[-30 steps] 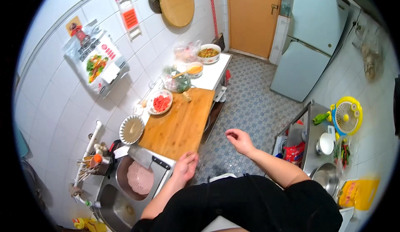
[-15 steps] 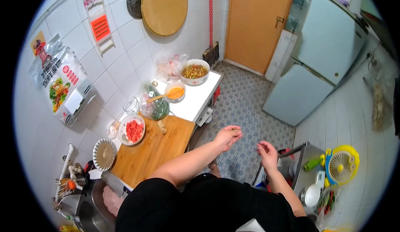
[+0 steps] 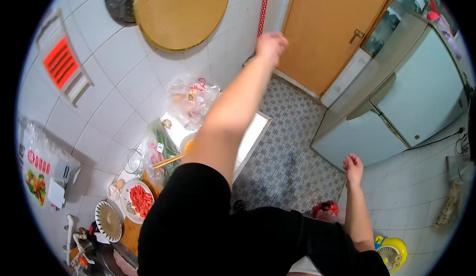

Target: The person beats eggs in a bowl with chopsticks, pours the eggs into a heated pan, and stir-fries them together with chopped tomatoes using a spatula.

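Pale-blue refrigerator [image 3: 396, 87], long axis upright, stands ahead of the right hand [image 3: 353, 164], apparently the nearer, and rightward of the outstretched left hand [image 3: 272, 48]; both curl loosely, any grip indeterminable.

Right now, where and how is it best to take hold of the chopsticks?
Pinch the chopsticks from above, probably by the ends farther from the bowl: those jut past its rim at a slant, in plain view, while the other ends seem hidden by the left arm.
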The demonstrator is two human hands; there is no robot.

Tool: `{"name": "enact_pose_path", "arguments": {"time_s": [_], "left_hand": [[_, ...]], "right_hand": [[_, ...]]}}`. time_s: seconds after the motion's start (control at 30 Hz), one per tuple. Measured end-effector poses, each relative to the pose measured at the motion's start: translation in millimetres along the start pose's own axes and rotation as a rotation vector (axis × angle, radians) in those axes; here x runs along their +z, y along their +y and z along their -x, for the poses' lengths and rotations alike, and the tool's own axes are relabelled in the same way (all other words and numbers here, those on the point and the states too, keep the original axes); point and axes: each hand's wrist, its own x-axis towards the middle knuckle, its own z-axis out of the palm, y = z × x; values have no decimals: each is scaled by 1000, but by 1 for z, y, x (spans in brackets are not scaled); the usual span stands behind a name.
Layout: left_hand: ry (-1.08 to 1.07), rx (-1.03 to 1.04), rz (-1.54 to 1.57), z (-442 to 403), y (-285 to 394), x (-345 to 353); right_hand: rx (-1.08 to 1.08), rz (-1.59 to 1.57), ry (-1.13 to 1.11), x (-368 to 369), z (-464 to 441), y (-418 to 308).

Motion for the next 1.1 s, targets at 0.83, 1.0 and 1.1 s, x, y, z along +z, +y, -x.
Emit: {"name": "enact_pose_path", "arguments": {"time_s": [0.83, 1.0, 1.1], "left_hand": [[507, -535, -1840, -22, 53, -329], [480, -327, -1774, -15, 18, -333], [635, -174, -1837, -12, 36, -281]], "right_hand": [[-5, 369, -603, 250, -407, 173], [-180, 458, -781, 332, -367, 97], [-200, 485, -902, 365, -343, 64]]}}
